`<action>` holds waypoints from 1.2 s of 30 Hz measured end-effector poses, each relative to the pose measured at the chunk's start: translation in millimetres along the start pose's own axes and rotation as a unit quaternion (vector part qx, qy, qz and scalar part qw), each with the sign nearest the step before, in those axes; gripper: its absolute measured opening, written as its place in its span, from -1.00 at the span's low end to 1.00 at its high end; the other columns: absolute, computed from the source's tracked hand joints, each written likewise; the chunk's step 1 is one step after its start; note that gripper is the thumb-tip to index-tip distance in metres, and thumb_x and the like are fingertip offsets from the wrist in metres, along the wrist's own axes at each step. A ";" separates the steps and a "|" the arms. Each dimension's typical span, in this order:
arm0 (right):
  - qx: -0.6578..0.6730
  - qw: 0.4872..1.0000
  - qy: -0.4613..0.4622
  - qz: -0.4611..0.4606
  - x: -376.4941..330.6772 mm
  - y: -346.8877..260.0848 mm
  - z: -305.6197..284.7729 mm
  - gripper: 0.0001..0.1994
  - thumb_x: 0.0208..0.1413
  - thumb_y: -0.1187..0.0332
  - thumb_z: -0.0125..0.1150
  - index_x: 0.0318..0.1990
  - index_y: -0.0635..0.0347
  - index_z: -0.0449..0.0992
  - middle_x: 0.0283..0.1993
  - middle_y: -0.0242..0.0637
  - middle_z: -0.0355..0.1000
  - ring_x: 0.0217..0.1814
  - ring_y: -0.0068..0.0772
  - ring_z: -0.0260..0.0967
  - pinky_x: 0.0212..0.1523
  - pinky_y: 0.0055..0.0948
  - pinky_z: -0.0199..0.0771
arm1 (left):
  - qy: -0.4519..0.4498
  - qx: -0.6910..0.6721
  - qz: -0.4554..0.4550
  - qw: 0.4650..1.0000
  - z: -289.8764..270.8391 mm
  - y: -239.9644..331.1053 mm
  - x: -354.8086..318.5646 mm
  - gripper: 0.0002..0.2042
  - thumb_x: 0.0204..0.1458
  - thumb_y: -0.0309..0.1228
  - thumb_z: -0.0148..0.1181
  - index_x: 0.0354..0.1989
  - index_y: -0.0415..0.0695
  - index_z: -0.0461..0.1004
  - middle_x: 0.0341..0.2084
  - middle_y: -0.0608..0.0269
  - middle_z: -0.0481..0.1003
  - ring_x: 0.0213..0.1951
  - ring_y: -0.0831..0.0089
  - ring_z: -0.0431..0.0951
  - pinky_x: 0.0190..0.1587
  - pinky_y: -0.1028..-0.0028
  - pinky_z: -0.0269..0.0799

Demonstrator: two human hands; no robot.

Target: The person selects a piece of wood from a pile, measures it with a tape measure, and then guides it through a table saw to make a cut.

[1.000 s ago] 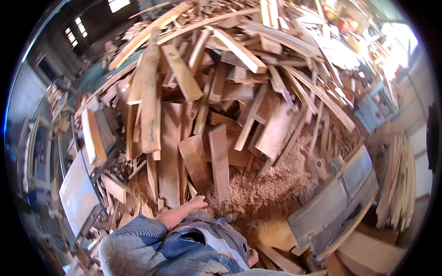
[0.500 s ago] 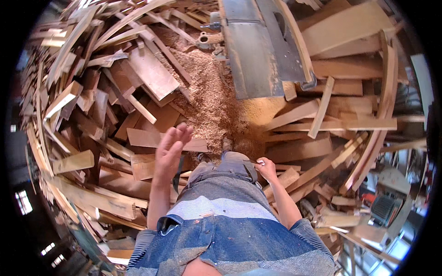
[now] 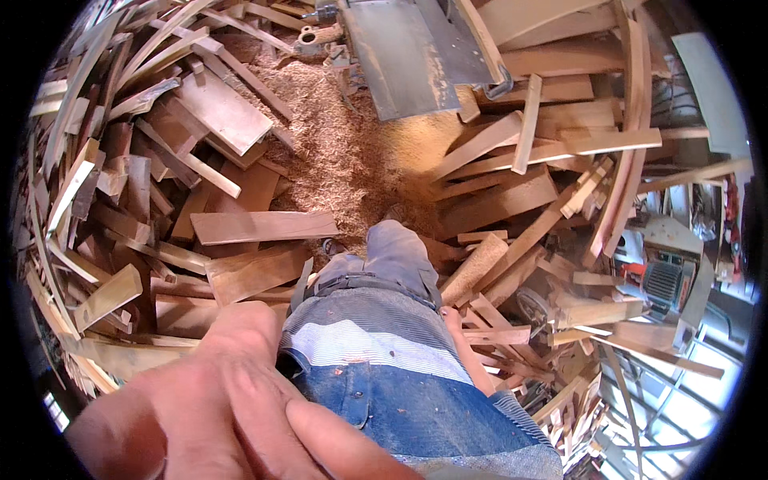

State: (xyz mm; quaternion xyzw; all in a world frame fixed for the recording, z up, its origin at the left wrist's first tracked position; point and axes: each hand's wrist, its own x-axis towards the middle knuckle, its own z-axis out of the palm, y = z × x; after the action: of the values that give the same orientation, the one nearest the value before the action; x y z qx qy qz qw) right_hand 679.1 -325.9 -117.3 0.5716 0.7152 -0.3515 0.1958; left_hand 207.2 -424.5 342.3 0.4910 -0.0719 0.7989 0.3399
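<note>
My left hand [image 3: 216, 400] fills the lower left, very close to the camera, fingers stretched out and holding nothing. My right hand [image 3: 450, 318] hangs by my right hip, only a fingertip and the forearm showing beside my striped shirt [image 3: 376, 328] and blue jeans [image 3: 424, 408]. It touches nothing that I can see. My legs stand on sawdust [image 3: 340, 152] among loose wooden planks. A flat brown plank [image 3: 264, 226] lies just left of my knee.
Heaps of offcut boards and strips [image 3: 120, 184] surround me on the left, and more boards [image 3: 520, 176] are stacked on the right. A grey metal machine table [image 3: 408, 48] stands ahead. A motor with a red part [image 3: 660, 276] sits at the right.
My left hand has risen from over the planks to right in front of the camera. The view has tipped down slightly, and my right hand has dropped beside my hip.
</note>
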 end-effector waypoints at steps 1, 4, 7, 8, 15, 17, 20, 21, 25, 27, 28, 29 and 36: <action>-0.014 1.000 0.000 0.005 -1.5 3.1 5.5 -0.78 0.13 0.13 0.28 -0.25 0.00 0.71 -0.21 0.00 0.62 -0.10 0.07 0.61 -0.08 -0.05 0.55 | -0.004 -0.012 0.003 1.000 4.1 -0.9 0.7 -0.53 0.31 -0.36 0.12 0.36 -0.05 0.22 0.31 0.02 0.28 0.28 -0.10 0.32 0.35 -0.02 0.23; -0.002 1.000 0.026 0.002 1.7 4.4 18.7 -0.81 0.16 0.15 0.29 -0.24 -0.01 0.70 -0.22 0.02 0.61 -0.11 0.09 0.60 -0.10 -0.05 0.55 | -0.016 -0.054 0.007 0.998 12.8 -8.9 -0.3 -0.57 0.31 -0.38 0.13 0.32 -0.06 0.24 0.27 0.02 0.31 0.25 -0.07 0.34 0.33 -0.01 0.26; 0.084 0.995 0.038 -0.037 24.3 -5.9 13.0 -0.81 0.17 0.21 0.24 -0.25 0.10 0.65 -0.26 0.11 0.59 -0.13 0.13 0.60 -0.14 -0.06 0.54 | -0.023 -0.073 0.006 0.997 18.3 -18.7 1.0 -0.60 0.30 -0.39 0.13 0.28 -0.08 0.26 0.23 0.03 0.34 0.21 -0.03 0.37 0.30 0.00 0.29; 0.170 0.984 0.039 -0.028 29.5 -10.8 10.3 -0.81 0.16 0.23 0.23 -0.26 0.13 0.64 -0.26 0.13 0.59 -0.13 0.15 0.60 -0.14 -0.05 0.54 | -0.026 -0.081 0.005 0.996 20.1 -23.5 2.7 -0.61 0.30 -0.39 0.13 0.27 -0.08 0.27 0.21 0.03 0.35 0.20 -0.02 0.38 0.29 0.01 0.30; 0.129 0.987 0.063 -0.068 66.2 -35.5 -42.1 -0.85 0.14 0.33 0.17 -0.28 0.17 0.62 -0.26 0.09 0.60 -0.14 0.12 0.60 -0.14 -0.05 0.54 | -0.020 -0.124 -0.019 0.992 17.2 -59.9 17.7 -0.69 0.29 -0.42 0.13 0.18 -0.11 0.33 0.12 0.05 0.41 0.12 0.05 0.45 0.23 0.03 0.37; 0.154 0.987 0.050 -0.022 55.9 -55.6 -75.1 -0.85 0.12 0.32 0.21 -0.27 0.16 0.63 -0.23 0.07 0.61 -0.10 0.15 0.59 -0.11 -0.03 0.54 | -0.015 -0.132 -0.027 0.991 15.9 -69.3 22.7 -0.71 0.29 -0.43 0.13 0.15 -0.12 0.34 0.09 0.05 0.43 0.09 0.07 0.47 0.22 0.04 0.38; 0.049 0.998 0.032 0.012 77.7 -25.8 -72.5 -0.73 0.19 0.18 0.15 -0.10 0.02 0.69 -0.07 -0.01 0.62 0.04 0.06 0.57 0.02 -0.10 0.53 | -0.002 -0.142 -0.039 0.989 11.0 -78.9 31.6 -0.74 0.28 -0.44 0.13 0.11 -0.13 0.37 0.06 0.06 0.45 0.06 0.10 0.49 0.19 0.05 0.41; 0.039 0.998 0.034 0.025 81.4 -20.4 -73.6 -0.74 0.18 0.17 0.17 -0.11 0.00 0.69 -0.08 -0.02 0.62 0.04 0.06 0.58 0.01 -0.09 0.53 | 0.002 -0.143 -0.042 0.989 10.5 -82.4 34.9 -0.75 0.28 -0.44 0.13 0.10 -0.13 0.38 0.04 0.06 0.46 0.05 0.11 0.50 0.19 0.05 0.42; 0.071 0.996 0.020 0.053 88.1 10.4 -66.8 -0.76 0.00 0.14 0.38 -0.26 0.05 0.63 -0.35 -0.04 0.57 -0.19 0.08 0.55 -0.13 -0.09 0.51 | 0.020 -0.169 -0.064 0.983 2.7 -99.9 45.4 -0.79 0.27 -0.46 0.13 0.05 -0.15 0.41 -0.01 0.07 0.50 0.00 0.15 0.54 0.15 0.07 0.46; 0.215 0.969 0.098 0.069 85.7 27.1 -63.5 -0.89 0.06 0.31 0.32 -0.35 0.12 0.60 -0.47 -0.18 0.55 -0.46 -0.19 0.50 -0.44 -0.21 0.47 | 0.030 -0.190 -0.074 0.979 0.8 -105.6 51.4 -0.81 0.27 -0.46 0.13 0.02 -0.16 0.42 -0.04 0.07 0.52 -0.02 0.17 0.56 0.14 0.08 0.48; 0.314 0.927 0.158 0.127 77.6 19.2 -76.4 -0.92 0.09 0.35 0.28 -0.36 0.13 0.59 -0.49 -0.20 0.54 -0.52 -0.28 0.47 -0.52 -0.26 0.43 | 0.039 -0.199 -0.080 0.976 -1.9 -108.5 52.2 -0.82 0.27 -0.47 0.13 0.01 -0.16 0.43 -0.05 0.07 0.53 -0.04 0.18 0.57 0.13 0.08 0.49; 0.405 0.871 0.214 0.176 73.7 8.2 -92.5 -0.92 0.12 0.40 0.24 -0.38 0.15 0.58 -0.51 -0.23 0.53 -0.58 -0.36 0.44 -0.61 -0.31 0.39 | 0.048 -0.200 -0.083 0.975 2.5 -106.8 56.0 -0.83 0.27 -0.47 0.13 -0.01 -0.17 0.44 -0.06 0.07 0.54 -0.05 0.19 0.58 0.12 0.08 0.50; 0.580 0.495 0.592 0.261 18.1 170.9 -149.8 -0.81 0.17 0.40 0.08 -0.51 0.15 0.42 -0.56 -0.28 0.39 -0.63 -0.33 0.32 -0.63 -0.33 0.34 | 0.154 -0.214 -0.049 0.963 -48.4 -149.4 53.9 -0.55 0.21 -0.33 0.24 0.21 -0.25 0.34 0.11 0.04 0.53 0.21 0.27 0.51 0.41 0.17 0.25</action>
State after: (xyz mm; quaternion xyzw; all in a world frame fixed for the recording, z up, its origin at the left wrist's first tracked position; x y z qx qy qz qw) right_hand 855.6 -187.8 -76.0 0.7915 0.1167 -0.1993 -0.5658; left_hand 247.8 -264.0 329.9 0.2802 -0.1643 0.8134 0.4826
